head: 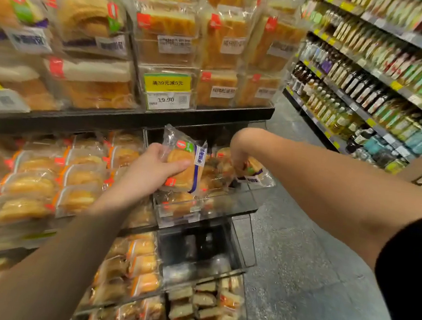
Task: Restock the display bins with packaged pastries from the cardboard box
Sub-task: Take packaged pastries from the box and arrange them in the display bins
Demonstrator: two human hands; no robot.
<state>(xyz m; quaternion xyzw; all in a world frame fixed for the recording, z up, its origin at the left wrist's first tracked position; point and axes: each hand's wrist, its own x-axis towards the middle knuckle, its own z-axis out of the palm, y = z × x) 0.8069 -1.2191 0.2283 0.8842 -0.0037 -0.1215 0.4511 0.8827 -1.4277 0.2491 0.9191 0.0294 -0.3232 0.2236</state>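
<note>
Gripping a clear-wrapped round golden pastry with a blue side label (182, 166) in the left hand (150, 167), thumb lying across its front, and holding it upright just above the clear acrylic display bin (201, 210) at the end of the middle shelf. Reaching the right hand (239, 157) down into the far side of the same bin, fingers curled around a second clear-wrapped pastry with a green and purple label (253, 172), which is lying tilted on the packs already inside.

Judging the restocking to be partway along: holding several packs in this bin already, yet showing room near its front wall. Standing well stocked alongside, to the left, the rows of orange-edged bun packs (36, 185). Looking nearly bare below, the dark bin underneath (197, 245), so probably needing filling too. Not showing the cardboard box anywhere, so not telling how many packs remain.

Crowding the top shelf, clear bags of sliced sponge cake (222, 46) behind a yellow and white price tag reading 19.90 (168, 92). Lining the right of the grey speckled floor (299, 244), shelves of bottles (364, 91), well apart. Overhanging the bin closely, the black upper shelf edge (131, 119), likely cramping the way in for both arms.
</note>
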